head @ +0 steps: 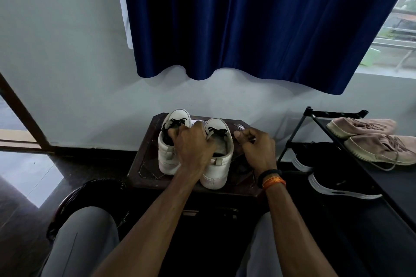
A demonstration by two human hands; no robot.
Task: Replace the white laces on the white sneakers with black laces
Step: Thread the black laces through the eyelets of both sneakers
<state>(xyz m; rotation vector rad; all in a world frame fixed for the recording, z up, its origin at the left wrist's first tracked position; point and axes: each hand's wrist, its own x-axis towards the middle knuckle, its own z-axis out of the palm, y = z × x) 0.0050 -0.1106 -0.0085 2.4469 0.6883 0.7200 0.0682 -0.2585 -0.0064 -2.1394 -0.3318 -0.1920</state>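
Observation:
Two white sneakers stand side by side on a small dark table (144,164), toes pointing away from me. Both the left sneaker (167,155) and the right sneaker (221,164) carry black laces (177,122). My left hand (193,144) reaches down from above and grips both sneakers at once, with its fingers hooked into their openings. My right hand (256,146) hovers just right of the right sneaker over the table, fingers curled, with nothing visible in it. No white laces are in sight.
A black shoe rack (319,119) stands at the right, with pink sneakers (371,139) on top and black sneakers (337,184) below. A black-lined bin (90,189) sits at my left knee. A wall and a blue curtain (258,18) are behind the table.

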